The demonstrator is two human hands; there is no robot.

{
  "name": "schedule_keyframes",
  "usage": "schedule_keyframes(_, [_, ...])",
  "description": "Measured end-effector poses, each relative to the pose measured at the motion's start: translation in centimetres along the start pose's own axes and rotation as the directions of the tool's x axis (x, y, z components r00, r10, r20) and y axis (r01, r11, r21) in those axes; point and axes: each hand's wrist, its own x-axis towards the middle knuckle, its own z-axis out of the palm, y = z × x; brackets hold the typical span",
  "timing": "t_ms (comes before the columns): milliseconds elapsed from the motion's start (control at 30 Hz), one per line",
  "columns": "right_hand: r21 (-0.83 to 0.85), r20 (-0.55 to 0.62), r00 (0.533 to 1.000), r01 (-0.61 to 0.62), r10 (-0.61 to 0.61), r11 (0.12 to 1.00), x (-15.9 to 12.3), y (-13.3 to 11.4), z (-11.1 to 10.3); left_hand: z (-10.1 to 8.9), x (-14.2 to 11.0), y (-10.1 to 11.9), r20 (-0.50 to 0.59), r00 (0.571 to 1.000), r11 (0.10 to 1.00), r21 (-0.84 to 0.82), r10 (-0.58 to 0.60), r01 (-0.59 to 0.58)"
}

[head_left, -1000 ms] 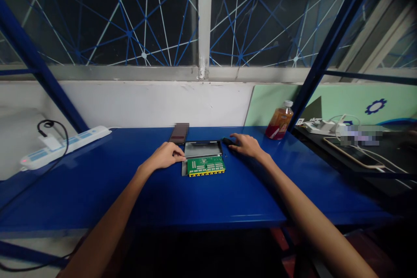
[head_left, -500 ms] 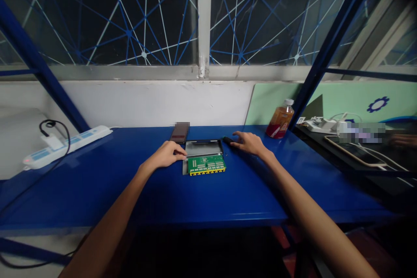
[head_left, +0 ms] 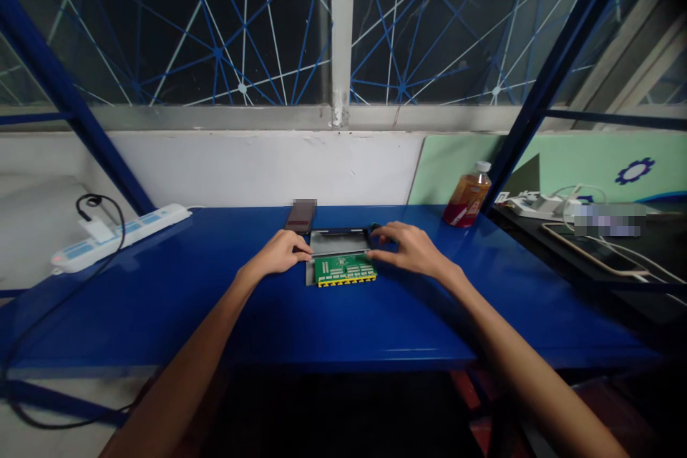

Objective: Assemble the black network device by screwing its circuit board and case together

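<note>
A green circuit board (head_left: 343,267) with a yellow strip along its front edge lies on a grey metal piece on the desk. Right behind it is a shallow grey metal case (head_left: 340,241). The fingers of my left hand (head_left: 282,252) are closed at the left side, where case and board meet, pinching the metal edge. My right hand (head_left: 411,248) is at the right side, thumb and fingers apart, the thumb tip close to the board's back right corner. Behind its fingertips a dark, slim object with some green is mostly hidden.
A phone (head_left: 301,216) lies behind my left hand. On the blue desk (head_left: 257,329) stand a drink bottle (head_left: 468,197) at the back right and a white power strip (head_left: 126,235) with a black cable on the left. Another phone (head_left: 593,249) and white cables lie far right.
My right hand has come leftward from the dark slim object to the right edge of the case and board. My left hand stays at the left edge. The view has shifted slightly.
</note>
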Motion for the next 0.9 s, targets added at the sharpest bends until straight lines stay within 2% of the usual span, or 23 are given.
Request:
schedule_keyframes(100, [0.014,0.066,0.997,0.029,-0.030,0.999,-1.6,-1.4,0.7,0.1,0.0,0.2,0.000,1.000,1.000,0.014,-0.001,0.001])
schedule_keyframes(233, [0.006,0.154,0.987,0.036,-0.036,0.999,-2.9,-1.5,1.8,0.1,0.0,0.2,0.007,1.000,1.000,0.029,-0.009,0.008])
schedule_keyframes(367, [0.034,0.150,0.986,0.066,-0.071,0.997,-3.1,-1.2,2.4,0.2,0.1,0.3,0.016,1.000,0.999,0.027,-0.027,0.027])
schedule_keyframes(533, [0.125,0.061,0.992,0.099,-0.107,0.987,-3.0,-1.5,2.1,0.0,-0.1,0.6,0.049,0.998,0.999,0.018,-0.046,0.045])
schedule_keyframes(700, [0.256,-0.001,0.999,0.035,-0.036,0.966,-2.6,-1.6,1.6,0.2,-0.1,0.5,0.110,0.993,0.998,-0.026,-0.050,0.053])
schedule_keyframes(833, [0.348,0.000,0.999,-0.045,0.048,0.936,-2.3,-1.5,1.7,0.2,-0.2,0.3,0.129,0.991,0.999,-0.046,0.035,-0.029])
schedule_keyframes(900, [0.403,0.018,0.995,-0.093,0.094,0.910,-2.1,-1.5,1.9,-0.1,-0.3,0.3,0.122,0.993,0.999,-0.052,0.008,-0.001])
